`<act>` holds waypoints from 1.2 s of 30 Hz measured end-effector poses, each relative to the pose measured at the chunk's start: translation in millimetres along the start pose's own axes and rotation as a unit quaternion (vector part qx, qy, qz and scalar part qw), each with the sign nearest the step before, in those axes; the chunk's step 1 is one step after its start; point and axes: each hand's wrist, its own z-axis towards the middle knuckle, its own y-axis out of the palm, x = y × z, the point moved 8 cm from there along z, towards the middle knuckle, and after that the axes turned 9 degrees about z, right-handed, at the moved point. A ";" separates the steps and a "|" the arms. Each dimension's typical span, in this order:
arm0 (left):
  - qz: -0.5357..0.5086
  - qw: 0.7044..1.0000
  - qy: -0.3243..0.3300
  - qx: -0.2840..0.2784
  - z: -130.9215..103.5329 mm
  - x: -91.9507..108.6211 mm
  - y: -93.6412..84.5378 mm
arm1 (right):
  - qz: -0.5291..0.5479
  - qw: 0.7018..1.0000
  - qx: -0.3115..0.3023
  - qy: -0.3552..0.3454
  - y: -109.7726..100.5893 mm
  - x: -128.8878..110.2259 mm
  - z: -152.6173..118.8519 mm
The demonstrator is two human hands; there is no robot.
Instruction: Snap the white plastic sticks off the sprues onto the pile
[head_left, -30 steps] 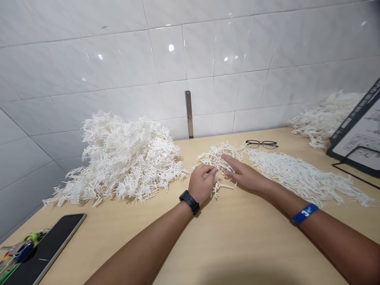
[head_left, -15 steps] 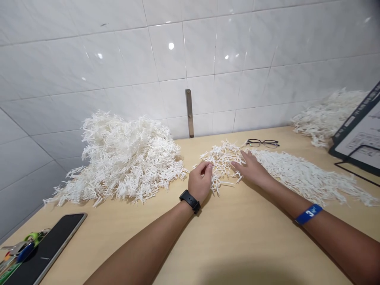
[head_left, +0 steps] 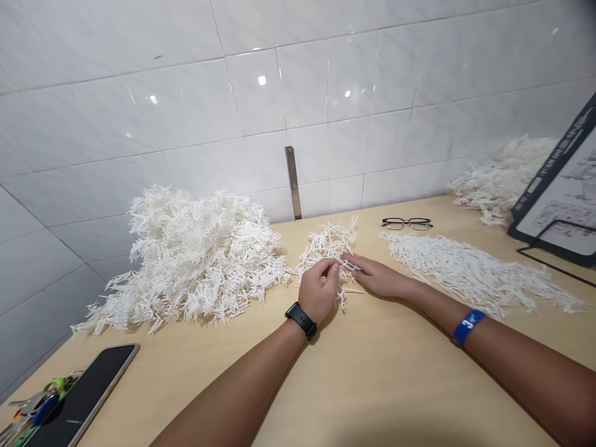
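Note:
My left hand (head_left: 318, 287), with a black watch on its wrist, is closed in a pinch beside the small pile of white branching plastic pieces (head_left: 325, 241). What lies between its thumb and fingers is too small or hidden to make out. From the right, my right hand (head_left: 379, 277) reaches in with its fingers stretched out, touching the right side of that small pile. Farther right lies a flat spread of white plastic sticks (head_left: 470, 267). On the left stands a tall heap of white branching pieces (head_left: 200, 248).
Black-framed glasses (head_left: 406, 223) lie behind the flat spread. At back right are another white pile (head_left: 505, 177) and a dark-edged printed board (head_left: 559, 205) on a wire stand. A phone (head_left: 88, 391) and keys (head_left: 35, 403) occupy the front left. A tiled wall (head_left: 186, 118) borders the table.
My right hand has moved left, away from the flat spread's near end and closer to my left hand. The left hand stays pinched. The view has shifted slightly.

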 end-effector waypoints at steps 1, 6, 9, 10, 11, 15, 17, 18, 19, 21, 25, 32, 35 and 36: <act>0.000 1.000 0.000 0.001 0.3 -0.4 -0.3 | 0.004 1.000 -0.006 -0.005 1.4 -2.1 -0.2; -0.015 0.999 -0.035 0.020 4.2 -11.1 -2.8 | 0.016 0.995 0.100 0.009 -22.8 -16.0 -4.5; -0.064 0.993 -0.090 0.026 6.1 -23.0 -1.3 | 0.015 0.976 0.216 -0.019 -47.3 -30.0 -13.8; -0.086 0.990 -0.106 0.026 6.4 -26.2 -0.1 | 0.021 0.971 0.236 -0.029 -51.6 -34.1 -16.9; -0.108 0.987 -0.117 0.024 6.6 -28.4 1.2 | 0.030 0.970 0.238 -0.035 -52.6 -37.7 -18.9; -0.154 0.980 -0.126 0.023 6.1 -30.2 2.6 | 0.062 0.988 0.133 -0.037 -32.1 -51.3 -20.2; -0.153 0.981 -0.115 0.021 5.5 -28.3 1.7 | 0.071 0.994 0.076 -0.042 -18.1 -58.3 -20.5; -0.151 0.982 -0.108 0.021 5.4 -27.0 0.9 | 0.077 0.995 0.050 -0.044 -11.3 -60.7 -20.4; -0.148 0.984 -0.098 0.022 5.4 -25.4 -0.1 | 0.084 0.995 0.025 -0.046 -4.9 -62.2 -20.1; -0.139 0.987 -0.075 0.030 6.2 -21.8 -3.0 | 0.096 0.994 -0.028 -0.047 7.5 -62.4 -19.4; -0.121 0.990 -0.067 0.031 9.0 -21.5 -4.8 | 0.117 0.986 -0.097 -0.066 23.5 -60.2 -20.1; -0.145 0.984 -0.097 0.045 11.3 -28.6 -8.0 | 0.047 0.988 -0.058 -0.138 22.7 -69.4 -20.6; -0.143 0.982 -0.110 0.060 11.9 -33.8 -9.6 | 0.129 0.983 -0.031 -0.127 14.1 -70.3 -19.9; -0.138 0.982 -0.111 0.063 12.4 -35.1 -10.1 | 0.167 0.979 -0.015 -0.115 9.9 -68.3 -19.4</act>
